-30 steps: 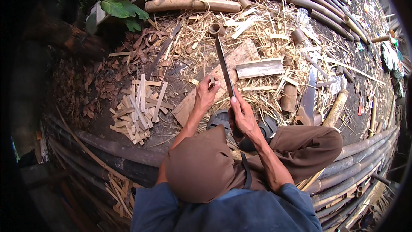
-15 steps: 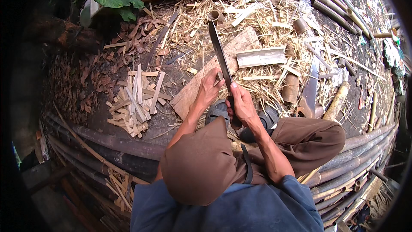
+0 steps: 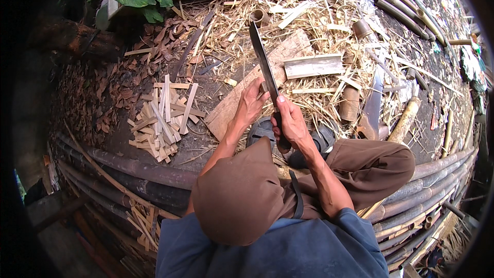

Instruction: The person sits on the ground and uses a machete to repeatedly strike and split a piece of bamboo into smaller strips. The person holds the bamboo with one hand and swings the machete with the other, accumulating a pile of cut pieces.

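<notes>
My right hand (image 3: pixel 292 122) is closed around the dark handle of a machete (image 3: pixel 264 62), whose long blade points away from me. Close against the left side of the blade is my left hand (image 3: pixel 250 102), its fingers curled in a pinch. A small bamboo piece (image 3: pixel 264 87) shows at those fingertips, mostly hidden by the fingers and blade. Below the blade a flat wooden board (image 3: pixel 229 111) lies slantwise on the ground. Right of the blade rests a split bamboo section (image 3: pixel 313 67), pale inner side up.
A pile of short bamboo slats (image 3: pixel 163 123) lies to the left. Shavings (image 3: pixel 231 13) cover the ground ahead. On the right are a handsaw (image 3: pixel 371 104), a bamboo tube (image 3: pixel 349 104) and a bamboo length (image 3: pixel 404 120). Long bamboo poles (image 3: pixel 149 171) run beside me.
My left hand has shifted slightly up and turned, so the small bamboo piece shows less. The machete and my right hand have hardly moved.
</notes>
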Tool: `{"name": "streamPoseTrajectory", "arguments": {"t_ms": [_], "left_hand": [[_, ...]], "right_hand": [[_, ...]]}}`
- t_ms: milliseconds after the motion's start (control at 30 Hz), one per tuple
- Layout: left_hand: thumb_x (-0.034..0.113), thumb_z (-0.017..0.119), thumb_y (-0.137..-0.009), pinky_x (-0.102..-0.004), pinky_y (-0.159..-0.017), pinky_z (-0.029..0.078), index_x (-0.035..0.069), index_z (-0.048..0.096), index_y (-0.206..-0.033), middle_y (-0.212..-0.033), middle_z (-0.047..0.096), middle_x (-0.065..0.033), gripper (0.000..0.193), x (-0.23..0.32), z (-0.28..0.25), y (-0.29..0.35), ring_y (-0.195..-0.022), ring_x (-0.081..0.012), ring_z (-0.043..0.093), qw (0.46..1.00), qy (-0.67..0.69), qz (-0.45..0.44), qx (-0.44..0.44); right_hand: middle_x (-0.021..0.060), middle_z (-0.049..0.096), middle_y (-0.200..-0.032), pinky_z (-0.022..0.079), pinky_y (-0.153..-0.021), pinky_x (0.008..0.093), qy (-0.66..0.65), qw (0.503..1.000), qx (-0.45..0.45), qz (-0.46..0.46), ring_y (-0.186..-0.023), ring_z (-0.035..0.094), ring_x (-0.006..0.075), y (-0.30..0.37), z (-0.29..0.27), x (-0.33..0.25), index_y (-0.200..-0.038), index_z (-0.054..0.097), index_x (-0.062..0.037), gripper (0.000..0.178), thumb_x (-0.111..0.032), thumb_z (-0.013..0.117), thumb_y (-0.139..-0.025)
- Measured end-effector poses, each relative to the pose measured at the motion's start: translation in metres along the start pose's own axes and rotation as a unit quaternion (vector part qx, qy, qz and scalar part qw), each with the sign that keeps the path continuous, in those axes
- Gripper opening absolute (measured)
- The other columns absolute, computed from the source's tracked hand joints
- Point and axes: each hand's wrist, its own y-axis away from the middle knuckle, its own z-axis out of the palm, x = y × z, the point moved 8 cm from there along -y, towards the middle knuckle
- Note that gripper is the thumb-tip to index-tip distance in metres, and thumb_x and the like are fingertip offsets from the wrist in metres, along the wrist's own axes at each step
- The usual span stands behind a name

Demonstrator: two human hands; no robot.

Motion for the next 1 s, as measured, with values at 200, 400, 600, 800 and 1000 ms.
{"name": "streamPoseTrajectory", "arguments": {"t_ms": [200, 400, 600, 800, 1000], "left_hand": [[0.004, 0.060, -0.087, -0.0396, -0.074, 0.045, 0.004, 0.050, -0.109, -0.085, 0.051, -0.0128, 0.024, 0.003, 0.000, 0.000, -0.079, -0.0288, 0.054, 1.000, 0.003, 0.013, 0.008], [0.003, 0.060, -0.085, -0.0413, -0.074, 0.045, 0.003, 0.050, -0.106, -0.085, 0.050, -0.0149, 0.023, 0.009, 0.000, -0.001, -0.079, -0.0318, 0.054, 1.000, 0.007, 0.018, 0.002], [0.001, 0.056, -0.085, -0.0424, -0.072, 0.044, 0.003, 0.048, -0.100, -0.084, 0.048, -0.0152, 0.017, 0.016, 0.000, -0.004, -0.077, -0.0339, 0.052, 0.999, -0.025, 0.040, 0.020], [0.007, 0.055, -0.088, -0.0446, -0.071, 0.043, 0.003, 0.046, -0.099, -0.083, 0.046, -0.0176, 0.015, 0.026, -0.003, -0.007, -0.078, -0.0377, 0.051, 0.997, -0.032, 0.071, 0.030], [0.013, 0.054, -0.089, -0.0451, -0.072, 0.043, 0.002, 0.046, -0.100, -0.083, 0.045, -0.0190, 0.017, 0.035, -0.005, -0.012, -0.079, -0.0394, 0.050, 0.997, -0.027, 0.070, 0.036]], "right_hand": [[-0.0015, 0.043, -0.059, 0.040, -0.043, 0.0257, 0.011, 1.000, -0.009, -0.011, -0.047, 0.044, 0.0084, 0.000, 0.001, -0.002, -0.145, 0.042, -0.0195, 0.047, -0.042, 0.033, -0.105], [-0.0054, 0.038, -0.059, 0.033, -0.045, 0.0235, 0.052, 0.996, 0.017, -0.063, -0.049, 0.037, 0.0049, 0.000, 0.002, -0.014, -0.145, 0.043, -0.0170, 0.045, -0.036, 0.036, -0.105], [0.0093, 0.059, -0.101, 0.044, -0.080, 0.0289, 0.168, 0.975, 0.061, -0.134, -0.092, 0.055, 0.0163, 0.002, -0.003, -0.030, -0.142, 0.045, -0.0099, 0.042, -0.027, 0.040, -0.104], [0.0200, 0.052, -0.137, 0.041, -0.103, 0.0363, 0.199, 0.965, 0.077, -0.154, -0.129, 0.049, 0.0330, 0.009, 0.002, -0.045, -0.141, 0.044, -0.0086, 0.042, -0.025, 0.040, -0.103], [0.0164, 0.054, -0.106, 0.044, -0.084, 0.0338, 0.221, 0.953, 0.103, -0.182, -0.100, 0.050, 0.0263, 0.011, 0.003, -0.045, -0.141, 0.046, -0.0079, 0.042, -0.025, 0.042, -0.103]]}}
